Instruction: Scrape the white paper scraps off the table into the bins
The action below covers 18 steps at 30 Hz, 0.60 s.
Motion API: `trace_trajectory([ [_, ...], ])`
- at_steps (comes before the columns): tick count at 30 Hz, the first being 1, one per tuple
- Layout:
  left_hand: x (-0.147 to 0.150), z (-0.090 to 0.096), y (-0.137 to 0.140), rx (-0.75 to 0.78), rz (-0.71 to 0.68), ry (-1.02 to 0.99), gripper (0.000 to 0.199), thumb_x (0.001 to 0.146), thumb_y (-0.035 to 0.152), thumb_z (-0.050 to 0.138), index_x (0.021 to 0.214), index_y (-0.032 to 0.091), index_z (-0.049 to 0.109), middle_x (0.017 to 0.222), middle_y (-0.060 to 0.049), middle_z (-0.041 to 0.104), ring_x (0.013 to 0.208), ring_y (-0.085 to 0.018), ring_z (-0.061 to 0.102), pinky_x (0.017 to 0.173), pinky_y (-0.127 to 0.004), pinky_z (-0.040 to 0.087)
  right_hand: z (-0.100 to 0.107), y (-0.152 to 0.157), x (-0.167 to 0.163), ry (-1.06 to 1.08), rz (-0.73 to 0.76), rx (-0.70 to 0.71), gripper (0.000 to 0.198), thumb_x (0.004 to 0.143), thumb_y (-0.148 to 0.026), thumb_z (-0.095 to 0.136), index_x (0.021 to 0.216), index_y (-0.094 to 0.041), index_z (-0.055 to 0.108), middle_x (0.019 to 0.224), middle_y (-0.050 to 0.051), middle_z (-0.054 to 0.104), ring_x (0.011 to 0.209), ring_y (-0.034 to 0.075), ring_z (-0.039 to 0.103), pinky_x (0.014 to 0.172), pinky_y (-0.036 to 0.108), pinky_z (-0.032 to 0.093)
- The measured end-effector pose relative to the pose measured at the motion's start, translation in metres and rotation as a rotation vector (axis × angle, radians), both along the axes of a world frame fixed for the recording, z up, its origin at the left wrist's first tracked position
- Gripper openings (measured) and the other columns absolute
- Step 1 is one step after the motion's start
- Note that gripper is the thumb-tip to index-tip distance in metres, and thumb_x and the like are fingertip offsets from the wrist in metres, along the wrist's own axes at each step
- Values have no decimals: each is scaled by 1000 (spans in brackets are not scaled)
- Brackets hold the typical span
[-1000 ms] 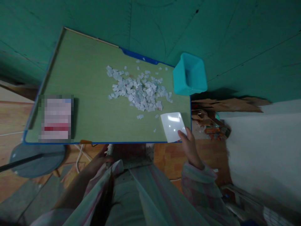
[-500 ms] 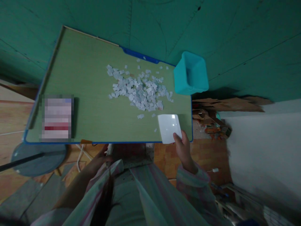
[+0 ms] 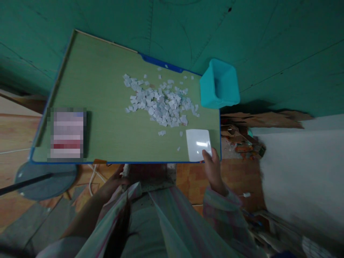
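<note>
Nearest, below the table's edge, the left hand (image 3: pixel 114 183) is set low beside a narrow white strip (image 3: pixel 125 171) with a ragged side; its fingers are partly hidden, and whether they are closed on the strip cannot be told. Well apart from it, the right hand (image 3: pixel 213 167) is brought forward out of a pale striped sleeve (image 3: pixel 219 211), the wrist roughly straight, the thumb laid over the top and the fingers curled at the side and underneath. Between them the near right corner of a glossy white, squarish flat plate (image 3: pixel 195 141) with rounded corners is pinched. The plate is held over the near right part of a pale green, blue-edged table (image 3: pixel 107 107); whether it is touched down there cannot be seen. It can be judged light and stiff, rather slippery on its shiny face, and best gripped by an edge or corner, as is done here. Beyond it, small torn white paper scraps (image 3: pixel 166 107) are heaped loosely, probably weightless and easily scattered. Farther back, a turquoise square-mouthed plastic bin (image 3: pixel 207 91) is stood at the right corner, before a dark green wall (image 3: pixel 258 36).
</note>
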<state>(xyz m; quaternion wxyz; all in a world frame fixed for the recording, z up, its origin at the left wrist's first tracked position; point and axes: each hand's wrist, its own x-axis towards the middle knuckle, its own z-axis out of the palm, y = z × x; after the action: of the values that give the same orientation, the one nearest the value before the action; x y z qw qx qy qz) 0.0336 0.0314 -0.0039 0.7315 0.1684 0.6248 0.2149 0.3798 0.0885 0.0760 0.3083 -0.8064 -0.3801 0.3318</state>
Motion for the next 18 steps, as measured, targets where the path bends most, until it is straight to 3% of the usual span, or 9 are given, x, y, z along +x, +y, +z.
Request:
trace_trajectory([
  [5, -3, -6, -1, -1, -2, -46, 74, 57, 21, 65, 129, 23, 48, 107, -5, 62, 93, -24, 58, 83, -34, 43, 3, -9, 6, -45, -3, 65, 39, 77, -51, 56, 98, -18, 58, 93, 7, 65, 86, 22, 57, 78, 35, 44],
  [10, -3, -5, 0, -3, -47, 33, 82, 53, 22, 65, 132, 19, 45, 108, -7, 58, 87, -23, 56, 78, -33, 44, 2, -12, -2, 31, 20, 51, 37, 78, -49, 56, 99, -19, 58, 95, 8, 66, 87, 22, 59, 78, 35, 44],
  [14, -3, -4, -1, -25, -39, -5, 83, 56, 22, 63, 135, 24, 40, 106, -4, 62, 95, -26, 58, 86, -35, 42, -1, -9, -5, 27, 13, 40, 34, 77, -48, 57, 95, -19, 58, 91, 7, 66, 83, 22, 60, 74, 34, 45],
  [18, -3, -4, -2, -8, -30, -16, 86, 57, 21, 64, 138, 24, 36, 106, -6, 63, 92, -25, 60, 87, -37, 43, -2, -7, 2, -35, -28, 41, 34, 77, -49, 56, 94, -19, 57, 89, 7, 65, 83, 22, 58, 73, 35, 45],
])
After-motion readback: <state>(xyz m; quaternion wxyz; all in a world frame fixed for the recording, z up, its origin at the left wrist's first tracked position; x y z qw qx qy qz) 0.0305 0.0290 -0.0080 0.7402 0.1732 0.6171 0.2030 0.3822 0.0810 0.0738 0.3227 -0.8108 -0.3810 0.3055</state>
